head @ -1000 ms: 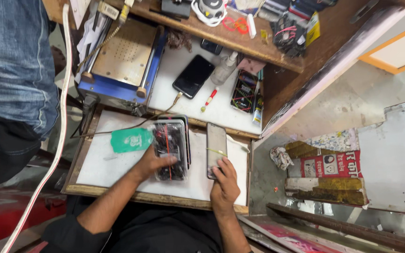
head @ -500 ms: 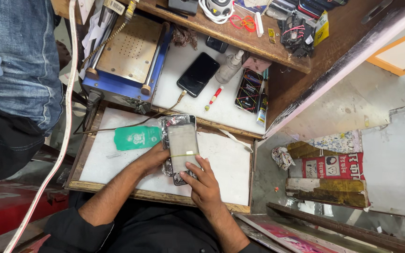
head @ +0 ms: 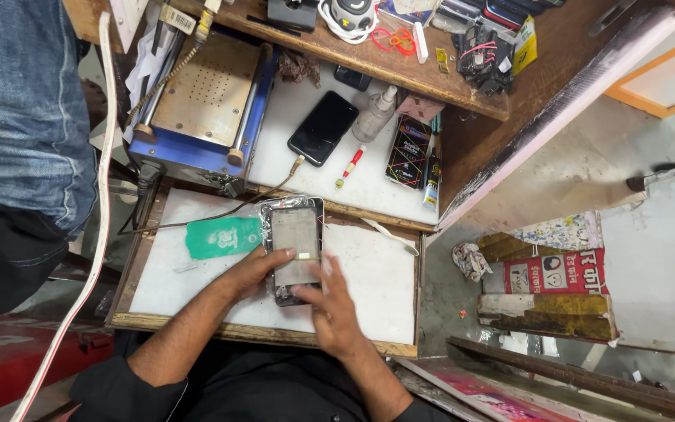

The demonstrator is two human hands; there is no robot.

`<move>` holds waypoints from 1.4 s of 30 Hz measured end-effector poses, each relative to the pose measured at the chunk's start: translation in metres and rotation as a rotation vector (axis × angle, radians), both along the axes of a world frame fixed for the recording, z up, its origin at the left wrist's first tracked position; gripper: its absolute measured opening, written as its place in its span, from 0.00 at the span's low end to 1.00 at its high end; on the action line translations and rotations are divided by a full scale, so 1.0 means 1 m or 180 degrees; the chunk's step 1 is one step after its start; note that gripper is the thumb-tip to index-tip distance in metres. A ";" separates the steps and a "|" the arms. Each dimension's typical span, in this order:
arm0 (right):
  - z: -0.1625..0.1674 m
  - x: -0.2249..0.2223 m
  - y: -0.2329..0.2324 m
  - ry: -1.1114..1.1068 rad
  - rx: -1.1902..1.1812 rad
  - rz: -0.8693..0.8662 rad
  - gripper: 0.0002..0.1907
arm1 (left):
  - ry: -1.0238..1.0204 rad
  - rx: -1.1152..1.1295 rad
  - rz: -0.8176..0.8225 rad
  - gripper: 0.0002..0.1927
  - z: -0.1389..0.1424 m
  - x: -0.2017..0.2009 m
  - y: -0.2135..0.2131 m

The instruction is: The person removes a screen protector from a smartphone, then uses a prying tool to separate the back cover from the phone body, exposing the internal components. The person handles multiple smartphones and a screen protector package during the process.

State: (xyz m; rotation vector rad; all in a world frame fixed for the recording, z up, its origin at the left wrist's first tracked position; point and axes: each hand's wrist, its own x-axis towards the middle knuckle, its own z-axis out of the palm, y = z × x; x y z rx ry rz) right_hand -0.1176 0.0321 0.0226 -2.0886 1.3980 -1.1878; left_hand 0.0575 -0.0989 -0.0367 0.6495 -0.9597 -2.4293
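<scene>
Resting on the white work board [head: 369,273] of the desk: one opened phone body [head: 294,248], its pale rear panel facing up, lying near the board's middle.

Left hand [head: 255,270]: one, fingers curled against the phone body's left edge and clamped on it.
Right hand [head: 331,301]: one, fingers spread apart, tips touching the phone body's lower right corner; no grip closed.

Beside the phone body, to its left on the same board: one green card [head: 220,237], flat, just beside it.

On the white surface beyond the board:
- one black phone [head: 323,128], screen dark, lying flat;
- one red-handled tool [head: 350,166], near the black phone;
- one small squeeze bottle [head: 374,116], upright;
- one blue-framed heating plate [head: 208,98], with perforated metal top.

One cable [head: 220,211] runs across the board's far edge. One person in blue jeans [head: 33,101] stands at the left.
</scene>
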 end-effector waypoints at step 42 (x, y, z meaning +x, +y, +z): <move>0.251 -0.276 -0.391 0.2334 -0.1416 -0.2238 0.10 | -0.0463 0.0803 -0.0328 0.38 -0.007 0.001 -0.067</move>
